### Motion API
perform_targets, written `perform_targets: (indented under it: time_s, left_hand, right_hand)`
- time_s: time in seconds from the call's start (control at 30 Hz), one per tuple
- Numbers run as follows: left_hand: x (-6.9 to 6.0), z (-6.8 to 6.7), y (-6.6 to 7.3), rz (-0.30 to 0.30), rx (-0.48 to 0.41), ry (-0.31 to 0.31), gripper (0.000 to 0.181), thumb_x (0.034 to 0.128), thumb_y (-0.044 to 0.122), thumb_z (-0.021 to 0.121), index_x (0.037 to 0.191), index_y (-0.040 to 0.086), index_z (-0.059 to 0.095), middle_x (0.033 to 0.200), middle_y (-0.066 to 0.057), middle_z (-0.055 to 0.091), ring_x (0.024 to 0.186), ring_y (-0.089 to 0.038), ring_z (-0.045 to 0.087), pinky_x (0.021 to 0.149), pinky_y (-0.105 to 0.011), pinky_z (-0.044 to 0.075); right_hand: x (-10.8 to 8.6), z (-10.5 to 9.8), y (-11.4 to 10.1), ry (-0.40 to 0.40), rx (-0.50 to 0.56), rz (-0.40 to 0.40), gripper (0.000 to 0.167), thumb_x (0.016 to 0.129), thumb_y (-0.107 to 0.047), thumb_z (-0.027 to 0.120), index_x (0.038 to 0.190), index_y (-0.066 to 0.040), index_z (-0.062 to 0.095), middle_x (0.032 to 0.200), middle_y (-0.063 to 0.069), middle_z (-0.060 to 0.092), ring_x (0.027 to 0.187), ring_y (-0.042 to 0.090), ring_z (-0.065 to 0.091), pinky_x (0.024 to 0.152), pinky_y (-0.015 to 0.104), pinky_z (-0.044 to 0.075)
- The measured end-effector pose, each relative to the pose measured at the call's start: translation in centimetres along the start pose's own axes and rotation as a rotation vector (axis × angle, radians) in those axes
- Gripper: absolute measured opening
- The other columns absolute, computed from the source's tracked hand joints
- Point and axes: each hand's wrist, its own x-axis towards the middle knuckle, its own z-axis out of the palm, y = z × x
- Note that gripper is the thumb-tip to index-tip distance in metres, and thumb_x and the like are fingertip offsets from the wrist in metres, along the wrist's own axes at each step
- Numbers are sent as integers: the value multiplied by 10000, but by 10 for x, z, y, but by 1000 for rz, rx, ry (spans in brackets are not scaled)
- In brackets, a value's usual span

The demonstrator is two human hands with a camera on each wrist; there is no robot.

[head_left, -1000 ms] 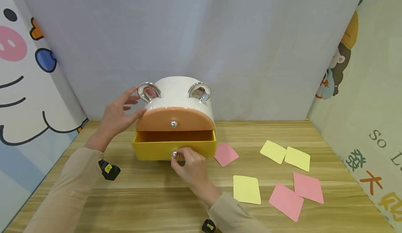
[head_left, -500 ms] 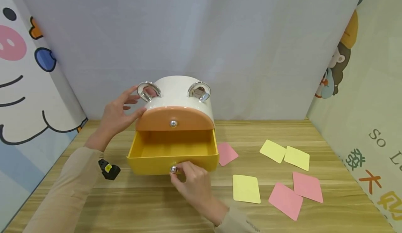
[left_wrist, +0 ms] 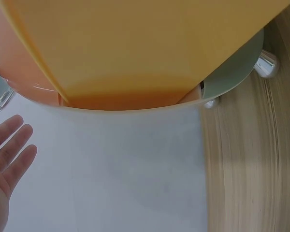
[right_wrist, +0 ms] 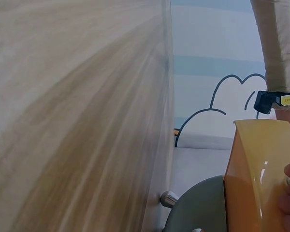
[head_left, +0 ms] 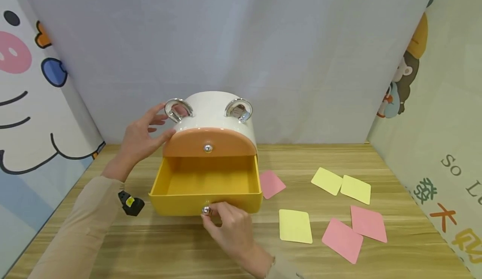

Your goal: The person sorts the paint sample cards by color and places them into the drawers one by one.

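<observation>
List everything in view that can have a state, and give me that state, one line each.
White cabinet: upright
Yellow drawer: pulled open
Orange drawer: closed
Lower knob: pinched by right hand
Left hand: thumb against the cabinet
Yellow notes: three, flat on the table
Pink notes: three, also flat

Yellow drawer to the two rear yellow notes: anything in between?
Yes, head view shows one pink note right beside the drawer, partly hidden by it, then bare tabletop up to the nearer yellow note.
</observation>
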Motion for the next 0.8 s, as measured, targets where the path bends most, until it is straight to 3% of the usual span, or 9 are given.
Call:
perform_targets:
  time_s: [0.33,0.8]
  left_hand:
    - [-1,0,0,-19,-11,-4,668,853,281,634,1414,107,316,1197,-201,567,1028,-346,565,846,-515,467]
    - [-1,0,0,-8,-6,7,663,850,268,640,1408,99,326,1185,-206,572,1016,-349,570,836,-515,472]
  right_hand:
    - [-2,-2,0,12,29,-36,155,656,-80,732,752,-113,616,655,-60,639,534,5,575,524,65,449]
    - [-2,-7,1,-4,58,-19,175,667,-111,757,788,-107,630,690,-58,649,568,17,590,560,71,463]
